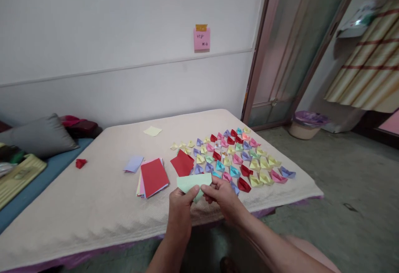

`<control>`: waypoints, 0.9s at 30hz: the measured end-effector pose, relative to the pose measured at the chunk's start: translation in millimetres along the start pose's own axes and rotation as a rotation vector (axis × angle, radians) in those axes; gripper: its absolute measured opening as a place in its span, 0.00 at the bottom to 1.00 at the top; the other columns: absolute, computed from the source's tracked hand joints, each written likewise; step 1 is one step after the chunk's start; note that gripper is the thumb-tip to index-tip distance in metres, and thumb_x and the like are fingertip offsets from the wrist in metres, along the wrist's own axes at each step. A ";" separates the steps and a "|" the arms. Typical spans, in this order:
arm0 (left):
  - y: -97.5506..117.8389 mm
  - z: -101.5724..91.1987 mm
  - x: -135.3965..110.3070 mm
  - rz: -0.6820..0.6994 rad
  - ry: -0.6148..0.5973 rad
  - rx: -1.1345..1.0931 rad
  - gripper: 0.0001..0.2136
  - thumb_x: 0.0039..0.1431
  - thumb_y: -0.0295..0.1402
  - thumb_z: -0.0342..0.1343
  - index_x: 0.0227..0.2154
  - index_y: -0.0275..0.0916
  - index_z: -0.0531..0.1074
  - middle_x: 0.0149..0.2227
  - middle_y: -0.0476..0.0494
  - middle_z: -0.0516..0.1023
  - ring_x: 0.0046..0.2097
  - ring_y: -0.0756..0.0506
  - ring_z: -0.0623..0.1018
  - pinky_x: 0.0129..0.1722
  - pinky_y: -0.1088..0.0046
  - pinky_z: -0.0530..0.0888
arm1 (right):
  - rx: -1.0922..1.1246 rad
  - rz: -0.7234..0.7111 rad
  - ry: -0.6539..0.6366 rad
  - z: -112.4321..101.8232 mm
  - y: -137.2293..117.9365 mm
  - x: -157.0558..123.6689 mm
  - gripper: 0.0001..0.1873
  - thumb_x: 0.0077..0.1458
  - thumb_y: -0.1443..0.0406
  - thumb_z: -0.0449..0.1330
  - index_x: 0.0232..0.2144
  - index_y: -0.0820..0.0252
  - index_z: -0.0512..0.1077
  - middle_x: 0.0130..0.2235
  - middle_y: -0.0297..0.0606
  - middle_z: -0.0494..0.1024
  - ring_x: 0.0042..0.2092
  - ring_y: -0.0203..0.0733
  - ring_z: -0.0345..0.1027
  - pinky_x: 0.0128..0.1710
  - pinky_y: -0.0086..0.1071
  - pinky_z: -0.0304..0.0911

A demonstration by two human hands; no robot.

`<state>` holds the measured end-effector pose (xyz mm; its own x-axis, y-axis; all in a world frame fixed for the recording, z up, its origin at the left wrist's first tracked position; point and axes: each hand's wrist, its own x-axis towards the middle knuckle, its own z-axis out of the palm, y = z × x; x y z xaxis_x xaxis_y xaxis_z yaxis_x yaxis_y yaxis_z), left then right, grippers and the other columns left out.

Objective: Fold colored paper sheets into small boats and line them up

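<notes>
A pale green folded paper [193, 180] is held up over the near edge of the covered table, its long straight edge on top and its lower part tapering. My left hand [181, 206] grips it from the left, thumb pressed on its front. From the right, my right hand [222, 194] pinches the same paper, its thumb almost touching the left one. Just beyond the hands lie several red paper squares [182, 163]. Many small folded paper boats [234, 172] in several colours stand in rows to the right. A stack of coloured paper [154, 177] with red on top lies left of the hands.
Purple sheets [134, 163] lie beside the stack, and a yellow sheet [152, 131] farther back. A crumpled red paper piece [81, 163] sits at left, near a grey cushion [40, 136]. A pink note [202, 39] is taped to the wall. A lined bin [305, 129] stands at right.
</notes>
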<state>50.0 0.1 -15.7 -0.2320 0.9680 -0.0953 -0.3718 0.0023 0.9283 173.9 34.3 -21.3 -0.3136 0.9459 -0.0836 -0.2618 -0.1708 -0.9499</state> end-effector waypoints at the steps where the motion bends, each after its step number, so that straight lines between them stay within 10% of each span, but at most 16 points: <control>1: 0.1 0.1 -0.1 0.005 0.000 0.002 0.09 0.47 0.32 0.62 0.30 0.31 0.76 0.29 0.45 0.77 0.30 0.48 0.72 0.34 0.72 0.68 | -0.005 -0.006 0.011 0.0 0.1 0.0 0.14 0.43 0.58 0.66 0.28 0.63 0.72 0.19 0.29 0.69 0.21 0.31 0.59 0.22 0.25 0.54; 15: 17.2 -2.6 2.9 -0.104 -0.038 -0.261 0.08 0.45 0.30 0.63 0.29 0.33 0.75 0.29 0.46 0.78 0.29 0.50 0.74 0.29 0.76 0.68 | -0.140 -0.152 -0.133 -10.3 -14.0 -3.0 0.18 0.55 0.56 0.56 0.23 0.63 0.74 0.23 0.36 0.75 0.24 0.35 0.64 0.25 0.28 0.57; 21: 23.8 -7.8 -0.1 -0.358 -0.286 -0.236 0.12 0.42 0.29 0.63 0.32 0.30 0.76 0.28 0.41 0.78 0.27 0.50 0.74 0.25 0.78 0.67 | -0.304 -0.394 -0.073 -21.0 -27.8 -3.0 0.17 0.51 0.61 0.62 0.45 0.51 0.73 0.52 0.40 0.70 0.53 0.47 0.62 0.50 0.39 0.58; 27: 22.0 -7.0 -4.7 -0.505 -0.404 -0.134 0.11 0.40 0.28 0.62 0.30 0.29 0.77 0.26 0.40 0.76 0.26 0.48 0.74 0.26 0.74 0.68 | -0.570 -0.569 -0.259 -15.6 -24.9 -9.2 0.07 0.53 0.63 0.60 0.32 0.51 0.79 0.58 0.40 0.64 0.59 0.50 0.55 0.56 0.45 0.51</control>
<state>36.6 -6.2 2.6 0.3462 0.8742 -0.3406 -0.4611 0.4747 0.7497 197.5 34.1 -1.6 -0.4906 0.7406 0.4592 0.0353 0.5434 -0.8387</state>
